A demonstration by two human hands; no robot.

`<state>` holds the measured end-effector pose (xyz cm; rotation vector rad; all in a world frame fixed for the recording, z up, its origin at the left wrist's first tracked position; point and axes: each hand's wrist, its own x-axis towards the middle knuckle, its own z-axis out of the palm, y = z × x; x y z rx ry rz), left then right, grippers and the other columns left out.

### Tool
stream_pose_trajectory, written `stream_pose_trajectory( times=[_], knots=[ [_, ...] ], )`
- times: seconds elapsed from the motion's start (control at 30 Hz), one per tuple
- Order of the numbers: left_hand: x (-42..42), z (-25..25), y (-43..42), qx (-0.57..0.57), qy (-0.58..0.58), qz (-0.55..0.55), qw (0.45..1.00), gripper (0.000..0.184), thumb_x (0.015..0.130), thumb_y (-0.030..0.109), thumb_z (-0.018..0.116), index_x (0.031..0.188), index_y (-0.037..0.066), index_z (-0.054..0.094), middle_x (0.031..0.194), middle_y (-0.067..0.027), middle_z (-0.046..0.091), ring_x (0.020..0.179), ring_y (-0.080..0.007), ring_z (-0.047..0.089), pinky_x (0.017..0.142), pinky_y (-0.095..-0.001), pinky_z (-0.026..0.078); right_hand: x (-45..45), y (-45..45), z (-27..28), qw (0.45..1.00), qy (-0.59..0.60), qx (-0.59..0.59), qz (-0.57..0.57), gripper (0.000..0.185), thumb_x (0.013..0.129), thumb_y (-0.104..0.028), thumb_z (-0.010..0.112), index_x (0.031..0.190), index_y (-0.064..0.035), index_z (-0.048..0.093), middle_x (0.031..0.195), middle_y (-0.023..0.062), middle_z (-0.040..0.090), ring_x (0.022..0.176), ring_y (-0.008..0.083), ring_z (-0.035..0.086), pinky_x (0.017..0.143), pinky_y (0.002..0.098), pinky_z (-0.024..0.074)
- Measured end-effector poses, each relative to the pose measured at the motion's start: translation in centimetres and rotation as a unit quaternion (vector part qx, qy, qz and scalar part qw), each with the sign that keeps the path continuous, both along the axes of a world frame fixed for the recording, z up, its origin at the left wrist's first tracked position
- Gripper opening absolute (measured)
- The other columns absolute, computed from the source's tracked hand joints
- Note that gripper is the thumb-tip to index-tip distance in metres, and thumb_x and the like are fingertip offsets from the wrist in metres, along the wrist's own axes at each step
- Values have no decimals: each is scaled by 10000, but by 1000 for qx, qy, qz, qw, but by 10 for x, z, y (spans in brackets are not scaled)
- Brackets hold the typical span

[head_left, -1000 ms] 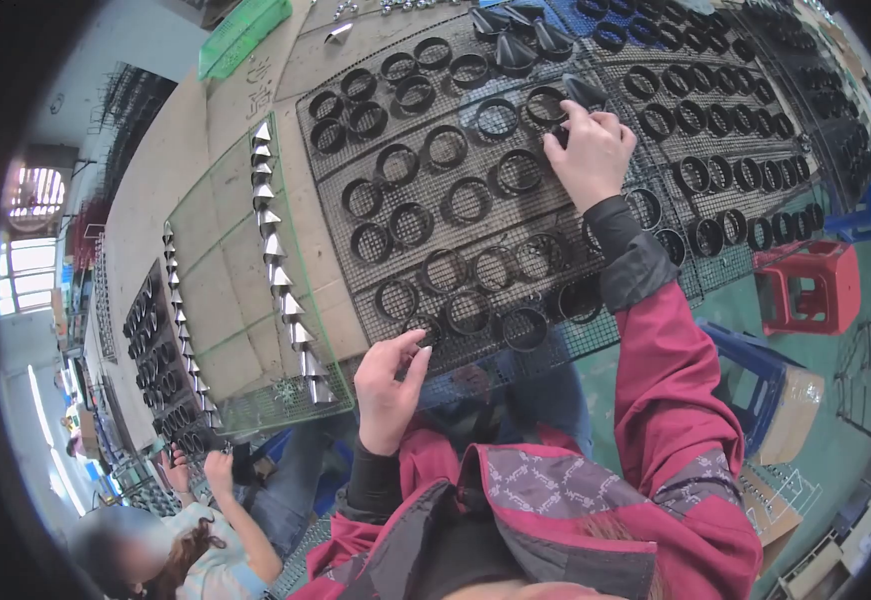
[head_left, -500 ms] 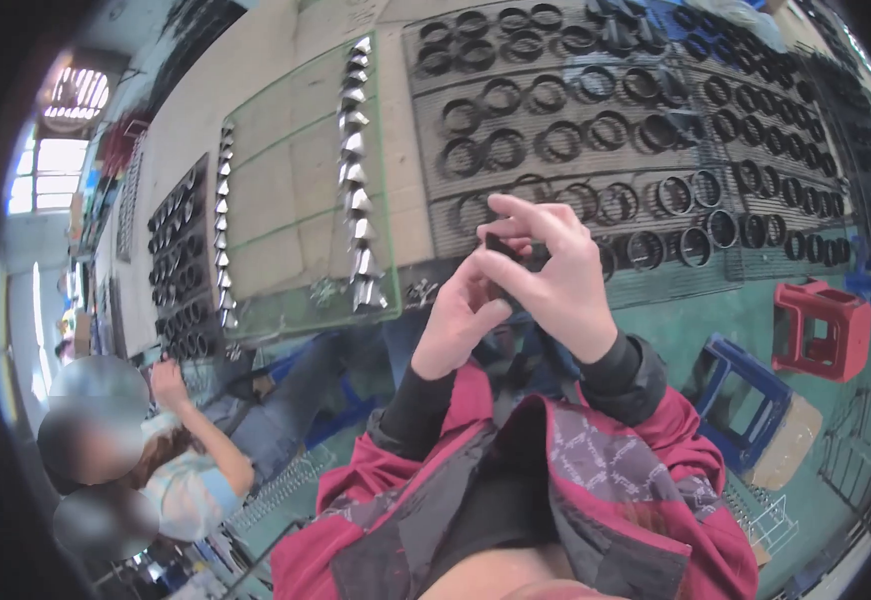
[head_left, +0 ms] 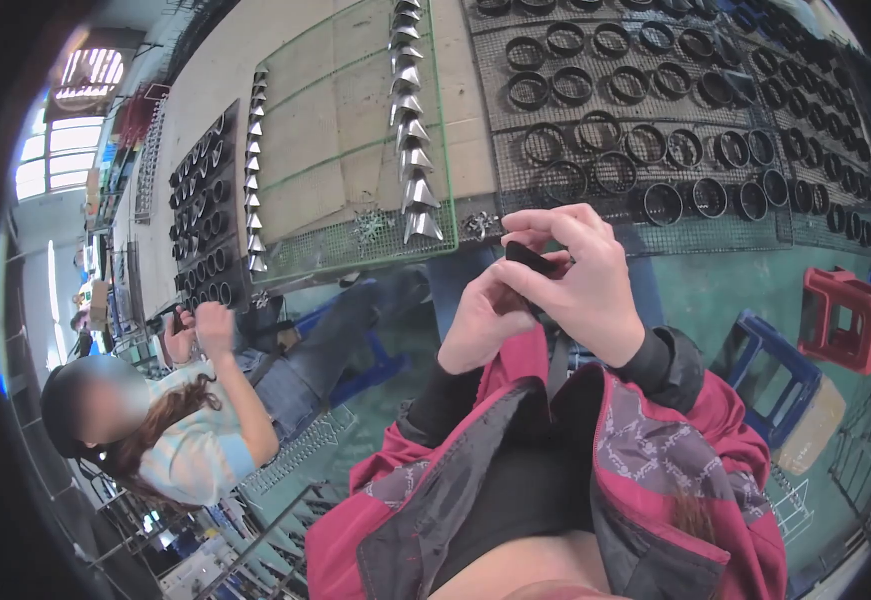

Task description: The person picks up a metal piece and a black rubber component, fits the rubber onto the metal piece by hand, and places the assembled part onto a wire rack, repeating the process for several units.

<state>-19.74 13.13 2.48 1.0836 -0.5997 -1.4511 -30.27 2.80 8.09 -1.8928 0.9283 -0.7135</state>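
Note:
A dark, curved black piece (head_left: 534,262) sits between my two hands, in front of my chest. My right hand (head_left: 588,290) grips it from above with thumb and fingers pinched together. Below and to the left, my left hand (head_left: 489,318) has its fingers closed at the lower side of the same piece. Much of the piece is hidden by the fingers, so its full shape cannot be made out. Just beyond the hands lie the edge of a wire-mesh rack (head_left: 646,215) with rows of black rings (head_left: 664,203) and a small metal cluster (head_left: 481,225).
On the table, a green-framed mesh tray (head_left: 453,180) carries rows of shiny metal pieces (head_left: 419,190). A seated co-worker (head_left: 196,440) is at the left, hands raised beside a dark rack (head_left: 196,230). Blue (head_left: 771,375) and red (head_left: 846,320) stools stand at the right.
The view has shifted, so table and trays sit higher and farther right. My hands stay together on the black piece. Both of the co-worker's hands now show, raised.

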Motion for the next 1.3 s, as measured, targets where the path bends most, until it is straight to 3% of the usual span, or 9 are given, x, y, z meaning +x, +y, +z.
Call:
stream_pose_trajectory(
  times=[0.07, 0.17, 0.27, 0.37, 0.47, 0.57, 0.9, 1.17, 1.3],
  knots=[
    [-2, -10, 10, 0, 9, -11, 1000, 558, 677, -88, 588, 1224, -24, 501, 1219, -154, 569, 1105, -228, 569, 921, -321, 495, -1, 4, 2, 999, 10, 36, -4, 269, 699, -174, 731, 966, -198, 703, 869, -13, 619, 903, 58, 549, 723, 221, 487],
    [-6, 5, 4, 3, -22, 1, 1000, 529, 677, -119, 561, 1201, -45, 528, 1195, -171, 577, 1169, -264, 524, 940, -325, 483, -1, 5, 1, 1000, -27, 0, -1, 233, 704, -87, 696, 935, -120, 698, 841, 36, 635, 845, 95, 602, 724, 225, 526],
    [-12, 6, 8, -2, 31, 30, 999, 555, 671, -144, 486, 1217, -47, 494, 1124, -178, 599, 1120, -272, 568, 831, -335, 527, -9, -8, 11, 997, -49, 50, 25, 146, 860, -119, 565, 947, -98, 680, 952, 9, 662, 938, 136, 554, 858, 269, 430],
    [-11, 6, 9, -2, 37, 32, 999, 551, 708, -112, 500, 1249, -9, 521, 1217, -113, 571, 1081, -273, 583, 961, -360, 464, -17, -20, 0, 993, -43, -13, 110, 150, 911, -81, 537, 948, -32, 674, 890, 83, 581, 710, 135, 591, 624, 231, 590],
    [-12, 9, 11, 17, 52, 45, 997, 561, 715, -115, 454, 1254, 26, 526, 1106, -54, 591, 1046, -246, 589, 864, -294, 483, -19, -16, 4, 994, 0, 14, 110, 106, 881, -75, 601, 916, -82, 701, 829, 18, 610, 723, 124, 563, 683, 238, 461],
    [-12, 9, 12, 42, 55, 50, 996, 509, 716, -102, 478, 1212, -11, 540, 1019, -55, 625, 1033, -225, 610, 890, -310, 483, -18, -14, 0, 992, -10, 45, 117, 84, 871, -100, 625, 888, -99, 708, 782, 0, 605, 714, 121, 535, 672, 234, 430],
    [-10, 5, 17, 11, 59, 28, 998, 527, 679, -90, 449, 1193, -36, 556, 1098, -117, 612, 983, -273, 594, 954, -392, 466, -18, -17, 6, 989, 14, 78, 122, 75, 853, -129, 653, 836, -98, 719, 768, 0, 646, 705, 108, 577, 653, 219, 450],
    [-9, -3, 21, -31, 15, 26, 999, 441, 677, -74, 434, 1072, -9, 620, 876, -23, 589, 824, -153, 533, 957, -328, 448, -17, -20, 5, 983, 54, 91, 147, 91, 842, -131, 640, 807, -94, 715, 764, 6, 670, 687, 106, 590, 649, 226, 460],
    [-8, -1, 22, -16, 26, 28, 999, 352, 658, -58, 434, 951, 7, 618, 728, -17, 480, 811, -160, 511, 960, -330, 436, -15, -20, 2, 981, 33, 116, 151, 104, 829, -110, 608, 786, -105, 701, 743, -7, 658, 643, 87, 554, 615, 225, 436]
  ],
)
